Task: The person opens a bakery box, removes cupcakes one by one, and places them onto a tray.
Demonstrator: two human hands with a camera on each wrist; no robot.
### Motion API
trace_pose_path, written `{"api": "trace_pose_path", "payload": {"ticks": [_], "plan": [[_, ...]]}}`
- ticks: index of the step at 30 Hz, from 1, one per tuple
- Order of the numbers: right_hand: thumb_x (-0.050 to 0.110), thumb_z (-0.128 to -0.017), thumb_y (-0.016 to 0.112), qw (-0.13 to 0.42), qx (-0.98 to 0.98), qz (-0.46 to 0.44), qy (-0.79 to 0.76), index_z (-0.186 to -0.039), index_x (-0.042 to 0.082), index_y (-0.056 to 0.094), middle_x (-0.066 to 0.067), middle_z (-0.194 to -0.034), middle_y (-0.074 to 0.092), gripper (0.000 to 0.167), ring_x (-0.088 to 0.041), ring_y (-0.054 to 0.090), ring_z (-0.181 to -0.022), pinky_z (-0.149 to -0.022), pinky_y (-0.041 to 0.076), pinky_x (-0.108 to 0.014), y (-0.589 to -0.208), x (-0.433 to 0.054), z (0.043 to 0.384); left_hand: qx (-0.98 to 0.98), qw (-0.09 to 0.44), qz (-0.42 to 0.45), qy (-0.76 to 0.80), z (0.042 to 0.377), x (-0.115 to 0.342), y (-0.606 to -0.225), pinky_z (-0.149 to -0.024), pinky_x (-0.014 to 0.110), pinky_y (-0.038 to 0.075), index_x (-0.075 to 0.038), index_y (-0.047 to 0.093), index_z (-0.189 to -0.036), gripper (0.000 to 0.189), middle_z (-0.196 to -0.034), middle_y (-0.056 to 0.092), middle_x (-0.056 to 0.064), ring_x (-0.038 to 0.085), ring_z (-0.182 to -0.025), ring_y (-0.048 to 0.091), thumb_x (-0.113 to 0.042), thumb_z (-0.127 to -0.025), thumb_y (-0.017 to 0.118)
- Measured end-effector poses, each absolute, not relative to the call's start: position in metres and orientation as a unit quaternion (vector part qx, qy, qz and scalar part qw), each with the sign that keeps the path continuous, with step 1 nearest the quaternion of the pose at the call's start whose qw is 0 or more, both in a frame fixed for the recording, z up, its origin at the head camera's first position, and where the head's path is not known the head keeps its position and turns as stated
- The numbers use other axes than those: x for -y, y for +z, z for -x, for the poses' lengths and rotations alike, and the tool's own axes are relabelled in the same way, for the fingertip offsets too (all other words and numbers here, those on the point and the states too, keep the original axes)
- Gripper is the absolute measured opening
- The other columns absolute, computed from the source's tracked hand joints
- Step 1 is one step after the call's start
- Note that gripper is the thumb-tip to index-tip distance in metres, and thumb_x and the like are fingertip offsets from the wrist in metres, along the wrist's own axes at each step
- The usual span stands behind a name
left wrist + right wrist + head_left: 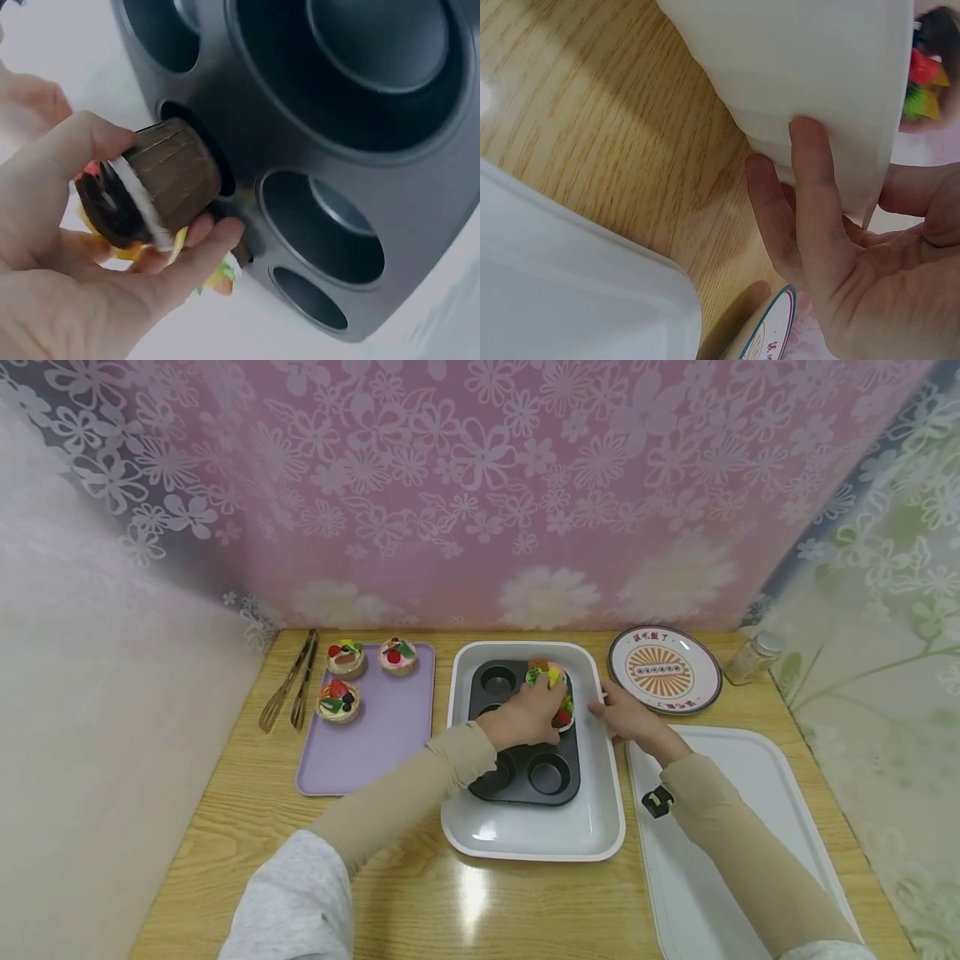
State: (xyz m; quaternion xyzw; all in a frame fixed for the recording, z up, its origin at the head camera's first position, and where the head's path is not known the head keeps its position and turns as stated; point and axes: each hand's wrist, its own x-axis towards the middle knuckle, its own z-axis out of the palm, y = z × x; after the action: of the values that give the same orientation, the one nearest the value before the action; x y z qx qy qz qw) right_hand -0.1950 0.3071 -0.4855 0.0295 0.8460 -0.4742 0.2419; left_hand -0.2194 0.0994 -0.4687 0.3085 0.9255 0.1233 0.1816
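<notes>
My left hand (527, 714) grips a cupcake (172, 180) with a ridged brown cup, thumb on one side and fingers on the other. Its base is tilted at a cup of the dark muffin pan (517, 792). Another topped cupcake (538, 672) is at the pan's far right cup, beside the fingers. The muffin pan lies inside a deep white baking dish (525, 843). On the dish's right side, my right hand (877, 277) pinches the rim, thumb inside and fingers along the outer wall. Other muffin cups, such as the near right cup (550, 774), hold nothing.
At left, a purple tray (367, 760) bears three fruit-topped cupcakes, with metal tongs (288, 685) beside it. Behind my right hand are a patterned plate (663, 700) and a small shaker jar (752, 658). A white tray (757, 843) lies under my right forearm.
</notes>
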Motion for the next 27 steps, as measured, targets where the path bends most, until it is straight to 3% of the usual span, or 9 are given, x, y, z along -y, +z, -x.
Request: {"api": "trace_pose_path", "payload": {"ticks": [6, 11, 20, 23, 27], "plan": [[0.019, -0.114, 0.04, 0.243, -0.846, -0.027, -0.474, -0.165, 0.005, 0.018, -0.037, -0.15, 0.044, 0.057, -0.047, 0.065, -0.121, -0.078, 0.065, -0.05, -0.483, -0.306, 0.194, -0.92, 0.129, -0.321, 0.186, 0.223, -0.079, -0.446, -0.09, 0.036, 0.053, -0.015, 0.043, -0.148, 0.066, -0.145, 0.039, 0.011, 0.026, -0.122, 0.046, -0.028, -0.093, 0.079], [0.019, -0.114, 0.04, 0.244, -0.848, -0.032, -0.47, -0.164, 0.005, 0.02, -0.035, -0.152, 0.041, 0.056, -0.047, 0.061, -0.125, -0.081, 0.064, -0.051, -0.484, -0.307, 0.196, -0.916, 0.049, -0.339, 0.21, 0.225, -0.062, -0.424, -0.077, 0.027, 0.054, -0.012, 0.041, -0.153, 0.069, -0.147, 0.037, 0.013, 0.022, -0.119, 0.052, -0.021, -0.094, 0.077], [0.019, -0.114, 0.039, 0.246, -0.847, -0.035, -0.47, -0.166, 0.006, 0.017, -0.036, -0.151, 0.043, 0.058, -0.047, 0.062, -0.126, -0.082, 0.064, -0.05, -0.486, -0.305, 0.197, -0.911, -0.079, -0.352, 0.2, 0.231, -0.032, -0.395, -0.089, 0.03, 0.059, -0.009, 0.045, -0.145, 0.063, -0.139, 0.04, 0.016, 0.027, -0.123, 0.057, -0.013, -0.093, 0.079], [0.019, -0.114, 0.038, 0.245, -0.846, -0.036, -0.473, -0.166, 0.006, 0.018, -0.036, -0.148, 0.046, 0.057, -0.044, 0.065, -0.122, -0.081, 0.064, -0.048, -0.487, -0.305, 0.196, -0.906, -0.099, -0.352, 0.212, 0.234, -0.019, -0.392, -0.094, 0.032, 0.059, -0.008, 0.043, -0.149, 0.067, -0.142, 0.039, 0.019, 0.03, -0.126, 0.058, -0.011, -0.093, 0.079], [0.018, -0.114, 0.038, 0.244, -0.842, -0.038, -0.48, -0.166, 0.007, 0.018, -0.036, -0.146, 0.049, 0.057, -0.041, 0.069, -0.117, -0.079, 0.065, -0.048, -0.487, -0.305, 0.195, -0.908, -0.085, -0.321, 0.256, 0.24, 0.004, -0.391, -0.1, 0.037, 0.058, -0.009, 0.042, -0.153, 0.071, -0.145, 0.038, 0.02, 0.034, -0.128, 0.059, -0.009, -0.093, 0.079]]}}
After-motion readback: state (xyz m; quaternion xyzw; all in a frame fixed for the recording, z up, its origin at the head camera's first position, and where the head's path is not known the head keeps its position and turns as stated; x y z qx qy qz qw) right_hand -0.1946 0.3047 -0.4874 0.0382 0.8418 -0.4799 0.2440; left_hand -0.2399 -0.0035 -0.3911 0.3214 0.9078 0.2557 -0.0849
